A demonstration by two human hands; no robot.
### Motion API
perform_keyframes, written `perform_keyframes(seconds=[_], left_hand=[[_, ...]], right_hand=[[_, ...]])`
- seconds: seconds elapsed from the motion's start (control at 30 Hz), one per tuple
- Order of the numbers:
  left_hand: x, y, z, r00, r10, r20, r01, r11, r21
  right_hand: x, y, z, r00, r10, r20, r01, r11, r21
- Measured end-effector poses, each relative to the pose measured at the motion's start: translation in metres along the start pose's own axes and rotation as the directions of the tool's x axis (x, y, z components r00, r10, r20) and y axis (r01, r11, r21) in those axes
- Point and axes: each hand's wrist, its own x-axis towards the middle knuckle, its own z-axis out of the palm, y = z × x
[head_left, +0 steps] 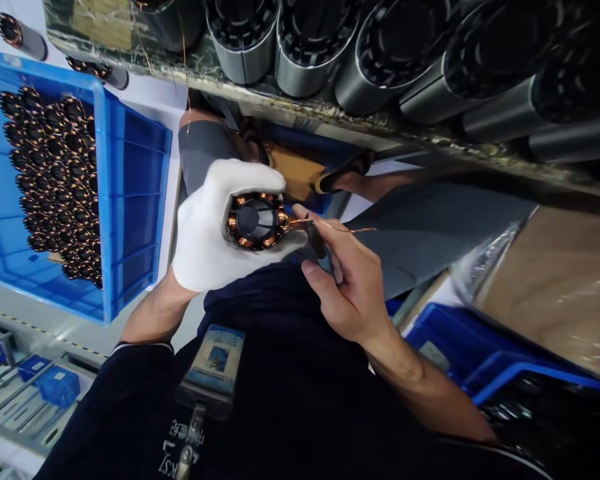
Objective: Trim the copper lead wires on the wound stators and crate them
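Observation:
My left hand [215,227], in a white glove, is wrapped round a motor stator [231,222]. The stator's open end faces me, showing a dark core ringed by copper coils. Copper wire ends [353,230] run out of its right side, past the fingers of my right hand [353,280]. That hand is bare and closed on a small dark tool [316,241] that looks like wire cutters, its head close to the wires. My fingers partly hide the tool.
At left, a blue crate [130,193] holds many wound stators [60,180]. Several grey metal cylinders [300,70] with black slotted ends line the bench edge [280,100] above my hands. A plastic-wrapped brown box [550,287] and a blue bin [440,333] stand at right.

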Motion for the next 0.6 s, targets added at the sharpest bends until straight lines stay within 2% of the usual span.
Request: perform_keyframes(seconds=[0.2, 0.37, 0.5, 0.57, 0.6], left_hand=[[0.006, -0.001, -0.001, 0.994, 0.088, 0.067, -0.089, 0.996, 0.005], [0.005, 0.000, 0.007, 0.992, 0.123, 0.007, -0.123, 0.991, 0.041], [0.001, -0.005, 0.013, 1.000, 0.017, 0.016, -0.021, 0.954, 0.298], [-0.002, -0.011, 0.016, 0.999, -0.031, 0.022, 0.020, 0.925, 0.378], [-0.004, -0.014, 0.017, 0.999, -0.036, 0.023, 0.025, 0.927, 0.375]], right_hand=[[-0.004, 0.000, 0.003, 0.999, 0.027, -0.045, -0.028, 0.999, -0.019], [0.002, 0.002, 0.003, 0.996, -0.004, -0.095, 0.004, 1.000, -0.009], [0.018, 0.019, 0.002, 0.983, 0.168, -0.070, -0.173, 0.983, -0.068], [0.026, 0.032, 0.003, 0.957, 0.288, -0.028, -0.287, 0.958, 0.013], [0.029, 0.037, 0.004, 0.940, 0.339, 0.028, -0.340, 0.934, 0.112]])
